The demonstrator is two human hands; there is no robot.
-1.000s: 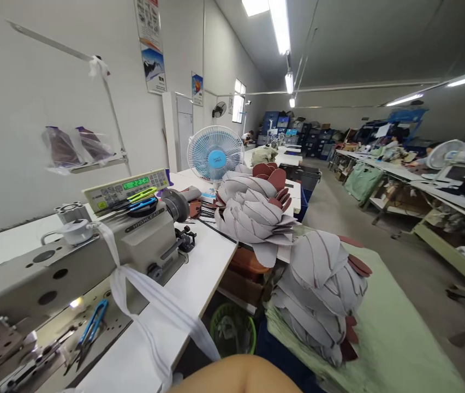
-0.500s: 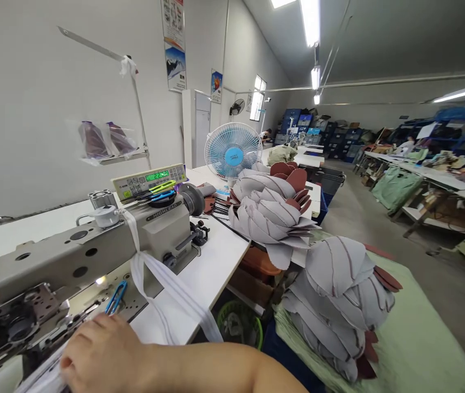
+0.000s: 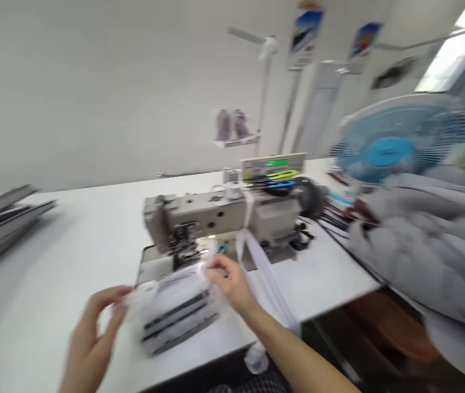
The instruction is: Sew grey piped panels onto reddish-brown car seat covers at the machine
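Note:
A whitish bundle with dark bands (image 3: 179,315) spans the space between my hands on the table in front of the sewing machine (image 3: 216,215). Its ends look thin and translucent, and motion smears it, so its exact kind is unclear. My left hand (image 3: 95,333) pinches the left end between thumb and fingers. At the upper right corner, my right hand (image 3: 230,281) is closed on the bundle, close to the needle area. Blue snips (image 3: 221,248) lie on the machine bed just behind that hand. White tape (image 3: 267,275) hangs from the machine arm.
Grey panels (image 3: 421,251) are heaped at right before a blue fan (image 3: 392,150). Grey strips (image 3: 7,218) lie at far left. A control box (image 3: 273,164) and yellow snips (image 3: 282,175) top the machine. A white roll (image 3: 256,357) sits at the table's front edge.
The view has swung left, bringing the whole machine and my left hand into sight. My right hand was low by the machine bed and now grips the banded bundle, stretched between both hands.

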